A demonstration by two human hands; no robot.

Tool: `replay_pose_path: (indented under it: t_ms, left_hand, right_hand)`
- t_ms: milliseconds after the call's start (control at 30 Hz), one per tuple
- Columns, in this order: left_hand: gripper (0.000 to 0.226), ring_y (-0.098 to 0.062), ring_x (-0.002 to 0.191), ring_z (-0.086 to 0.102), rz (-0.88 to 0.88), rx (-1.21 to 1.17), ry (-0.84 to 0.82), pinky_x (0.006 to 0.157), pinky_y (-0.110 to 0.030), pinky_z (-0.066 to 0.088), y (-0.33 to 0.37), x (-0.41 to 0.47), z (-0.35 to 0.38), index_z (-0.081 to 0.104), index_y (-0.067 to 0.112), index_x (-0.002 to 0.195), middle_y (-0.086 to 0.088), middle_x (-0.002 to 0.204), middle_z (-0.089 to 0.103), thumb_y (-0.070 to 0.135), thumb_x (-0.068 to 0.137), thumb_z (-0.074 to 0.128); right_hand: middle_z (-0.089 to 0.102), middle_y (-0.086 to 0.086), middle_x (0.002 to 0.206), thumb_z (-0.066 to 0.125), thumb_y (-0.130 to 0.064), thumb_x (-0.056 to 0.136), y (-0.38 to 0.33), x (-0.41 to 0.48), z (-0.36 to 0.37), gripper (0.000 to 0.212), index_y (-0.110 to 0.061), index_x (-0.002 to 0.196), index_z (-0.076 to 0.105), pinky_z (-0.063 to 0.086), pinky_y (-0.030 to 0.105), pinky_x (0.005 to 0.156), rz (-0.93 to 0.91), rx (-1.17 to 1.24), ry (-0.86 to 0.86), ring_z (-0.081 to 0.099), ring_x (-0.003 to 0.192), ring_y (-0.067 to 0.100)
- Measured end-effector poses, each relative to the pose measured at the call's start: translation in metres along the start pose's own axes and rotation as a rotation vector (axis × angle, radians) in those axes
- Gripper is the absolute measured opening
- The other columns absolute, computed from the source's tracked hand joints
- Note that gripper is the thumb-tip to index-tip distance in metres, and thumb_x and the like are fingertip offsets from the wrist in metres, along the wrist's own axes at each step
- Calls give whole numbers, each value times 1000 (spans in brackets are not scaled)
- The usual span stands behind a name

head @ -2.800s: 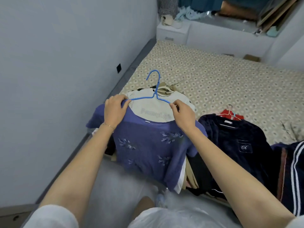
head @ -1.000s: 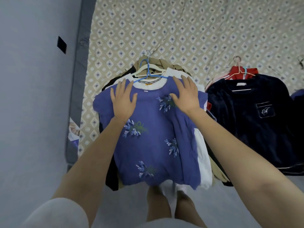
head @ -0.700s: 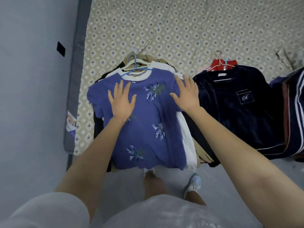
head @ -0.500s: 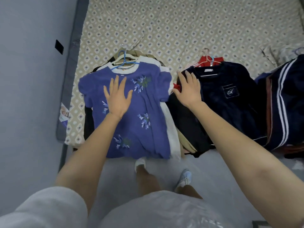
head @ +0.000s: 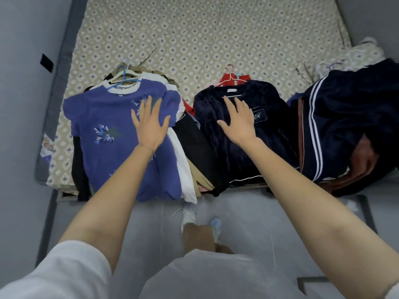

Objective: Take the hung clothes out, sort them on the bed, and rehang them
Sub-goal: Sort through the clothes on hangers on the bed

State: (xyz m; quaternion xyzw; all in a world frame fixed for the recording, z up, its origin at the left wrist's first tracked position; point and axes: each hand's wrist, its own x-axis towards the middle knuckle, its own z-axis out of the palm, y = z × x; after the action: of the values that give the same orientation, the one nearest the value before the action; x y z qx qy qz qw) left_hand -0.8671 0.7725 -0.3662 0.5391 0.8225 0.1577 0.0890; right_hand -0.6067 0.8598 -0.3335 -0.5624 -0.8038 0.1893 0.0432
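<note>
Left hand: the left hand (head: 151,124) is flat with straight, spread fingers and holds nothing. It lies over the right shoulder area of the purple T-shirt (head: 108,130); I cannot tell whether it presses or only hovers.
Right hand: the right hand (head: 239,124) is also wide open and empty, palm down over the chest of the navy sweater (head: 269,139), just left of its small badge.
Purple T-shirt: it tops the left pile at the near edge of the bed (head: 194,35). It is on its blue hanger (head: 123,75), and its hem hangs over the bed edge.
Left pile: a white shirt (head: 183,160) and beige and black garments show beneath the T-shirt.
Middle pile: the navy sweater lies on top, with a red garment (head: 234,79) peeking out at the far side.
Right pile: a dark striped garment (head: 345,126) is heaped at the right, well apart from both hands.
Change: a second ago both palms lay on the purple T-shirt. Since then the right hand has crossed to the navy sweater, and the left has slid to the T-shirt's right side.
Meaning: the T-shirt looks placed and done with, and attention seems to be passing to the middle pile.
Stage: sorting on the bed seems under way; rehanging has not begun.
Next need: a grip on the sweater or its hanger, since neither hand holds anything now.
</note>
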Motion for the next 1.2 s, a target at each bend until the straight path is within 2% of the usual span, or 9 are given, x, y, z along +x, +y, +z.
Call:
replay_pose_path:
  t_ms: [400,767,1000,1200]
  left_hand:
    - [57,-26,152,8,58,-83,-57,120,-55,-2,62,73,32,33,23,153,-6,164,19,43,102,46]
    - [59,-22,152,8,95,-39,-118,119,-52,-4,104,129,69,30,23,154,-5,164,19,47,102,42]
    - [59,-24,152,10,54,-5,-123,120,-51,-4,144,168,105,30,22,154,-6,163,21,45,102,44]
    - [61,-26,152,11,-79,15,-169,120,-52,-2,187,196,160,28,23,155,-7,164,19,46,101,45]
  right_hand:
    - [10,10,163,51,-43,99,49,47,-25,73,-27,157,11,4,48,122,129,6,28,2,151,30]
    - [6,11,164,52,-45,97,101,114,-36,75,-28,157,10,4,49,122,161,24,34,2,151,32]
    - [5,10,164,52,-47,97,163,172,-41,76,-29,157,8,6,50,122,138,-6,-25,1,151,32]
    - [5,9,164,52,-46,98,216,234,-28,76,-30,157,6,6,49,122,78,-15,-139,1,151,31]
